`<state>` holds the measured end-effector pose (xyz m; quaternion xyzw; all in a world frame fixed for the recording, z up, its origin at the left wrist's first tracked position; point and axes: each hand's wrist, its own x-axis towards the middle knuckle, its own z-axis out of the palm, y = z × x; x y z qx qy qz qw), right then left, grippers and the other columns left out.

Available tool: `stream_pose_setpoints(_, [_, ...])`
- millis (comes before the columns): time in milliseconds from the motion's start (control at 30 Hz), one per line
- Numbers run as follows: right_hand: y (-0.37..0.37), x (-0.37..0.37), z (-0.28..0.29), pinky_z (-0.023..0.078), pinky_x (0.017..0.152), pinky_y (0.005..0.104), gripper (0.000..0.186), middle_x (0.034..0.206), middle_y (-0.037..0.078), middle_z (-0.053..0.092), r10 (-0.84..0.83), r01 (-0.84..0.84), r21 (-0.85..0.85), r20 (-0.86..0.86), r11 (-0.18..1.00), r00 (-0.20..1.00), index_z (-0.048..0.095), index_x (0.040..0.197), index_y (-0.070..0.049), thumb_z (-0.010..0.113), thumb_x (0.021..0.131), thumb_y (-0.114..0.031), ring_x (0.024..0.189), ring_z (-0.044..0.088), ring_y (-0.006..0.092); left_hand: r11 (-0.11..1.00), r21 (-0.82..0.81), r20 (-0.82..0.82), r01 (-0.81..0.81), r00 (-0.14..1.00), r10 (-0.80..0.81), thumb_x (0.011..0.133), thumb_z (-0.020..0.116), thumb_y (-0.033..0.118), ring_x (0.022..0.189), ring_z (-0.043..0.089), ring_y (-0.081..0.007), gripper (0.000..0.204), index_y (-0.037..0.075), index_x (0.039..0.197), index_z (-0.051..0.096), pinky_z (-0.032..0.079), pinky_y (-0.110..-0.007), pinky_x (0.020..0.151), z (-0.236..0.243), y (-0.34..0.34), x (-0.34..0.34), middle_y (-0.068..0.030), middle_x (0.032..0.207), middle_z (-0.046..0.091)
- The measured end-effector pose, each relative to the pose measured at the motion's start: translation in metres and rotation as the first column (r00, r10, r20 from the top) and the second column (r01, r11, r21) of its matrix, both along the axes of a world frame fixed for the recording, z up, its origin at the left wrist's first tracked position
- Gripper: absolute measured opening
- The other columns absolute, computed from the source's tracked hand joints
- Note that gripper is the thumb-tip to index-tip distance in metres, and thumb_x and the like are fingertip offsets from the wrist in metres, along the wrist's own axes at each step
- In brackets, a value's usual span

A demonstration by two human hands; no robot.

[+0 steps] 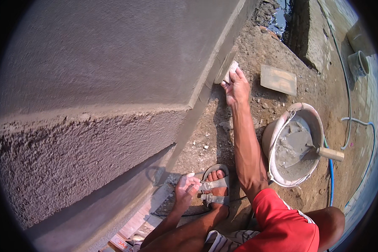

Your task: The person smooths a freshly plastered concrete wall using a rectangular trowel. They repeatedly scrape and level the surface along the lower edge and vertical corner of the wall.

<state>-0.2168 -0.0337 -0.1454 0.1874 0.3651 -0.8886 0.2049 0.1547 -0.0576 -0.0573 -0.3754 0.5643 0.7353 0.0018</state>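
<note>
My right hand (238, 87) is closed on a plastering float (224, 69), gripping its pale handle. The float's flat face is against the lower part of the grey plastered wall (113, 50). Low near my sandaled foot (214, 185), my left hand (186, 190) hangs with loosely bent fingers and nothing visible in it. To the right of my right forearm stands a bucket (277, 168) of wet grey mortar (287, 161). A trowel (329, 154) rests in it, its blade in the mortar and its wooden handle over the rim. Beyond the bucket, a flat rectangular board (278, 80) lies on the ground.
A rough-textured ledge (88, 155) juts from the wall on the left. A water-filled trench (281, 19) with a concrete edge (317, 38) runs at the far end. Hoses (332, 178) trail along the right, near a second bucket (358, 64). Loose stones dot the dirt (206, 147).
</note>
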Motion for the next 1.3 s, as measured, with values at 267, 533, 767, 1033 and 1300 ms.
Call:
stream_pose_setpoints(267, [-0.005,0.033,0.118,0.053,0.072,0.0302,0.039,0.11,0.01,0.06,-0.071,0.008,-0.276,-0.22,0.961,0.973,0.042,0.128,0.0,0.05,0.091,-0.005,0.092,0.061,0.0157,0.999,0.014,0.004,-0.05,0.999,0.05,0.08,0.064,0.012,0.088,0.058,-0.0163,0.046,-0.003,0.119,0.044,0.045,-0.03,0.082,0.001,0.0,0.003,-0.0107,0.098,0.057])
stream_pose_setpoints(533, [0.052,0.067,0.082,0.047,0.092,0.0388,0.04,0.12,0.01,0.055,-0.054,-0.01,-0.434,-0.135,0.901,0.989,0.041,0.129,-0.004,0.05,0.091,-0.005,0.109,0.055,0.0209,1.0,0.013,-0.007,-0.024,1.0,0.024,0.083,0.06,0.004,0.091,0.055,-0.0133,0.044,-0.002,0.123,0.042,0.044,-0.027,0.084,0.006,0.01,0.001,-0.0083,0.101,0.055])
stream_pose_setpoints(767, [0.026,0.089,-0.002,0.054,0.069,0.034,0.038,0.113,0.008,0.057,0.1,-0.082,-0.244,0.061,0.966,0.993,0.041,0.129,-0.007,0.043,0.092,-0.005,0.094,0.06,0.0182,0.997,0.076,-0.065,-0.016,0.998,0.021,0.083,0.063,0.007,0.091,0.055,-0.0131,0.046,-0.003,0.123,0.043,0.044,-0.028,0.085,0.004,0.017,-0.001,-0.0078,0.101,0.055])
stream_pose_setpoints(1033, [0.0,0.093,0.004,0.054,0.063,0.0303,0.036,0.106,0.006,0.061,0.148,-0.143,-0.067,0.08,0.987,0.986,0.043,0.127,-0.008,0.045,0.091,-0.006,0.086,0.062,0.0158,0.996,0.064,-0.085,-0.054,0.995,0.06,0.083,0.062,0.007,0.09,0.055,-0.0131,0.045,-0.005,0.122,0.043,0.044,-0.028,0.083,0.005,0.024,0.011,-0.008,0.1,0.056])
stream_pose_setpoints(1300, [-0.002,0.111,0.101,0.053,0.066,0.031,0.038,0.106,0.007,0.06,0.102,-0.111,-0.153,-0.067,0.982,0.993,0.042,0.127,-0.002,0.048,0.089,-0.003,0.086,0.061,0.015,1.0,-0.005,-0.093,-0.022,0.995,0.022,0.084,0.061,0.009,0.088,0.056,-0.0131,0.044,-0.005,0.121,0.044,0.045,-0.027,0.081,0.006,0.025,0.012,-0.0086,0.099,0.057])
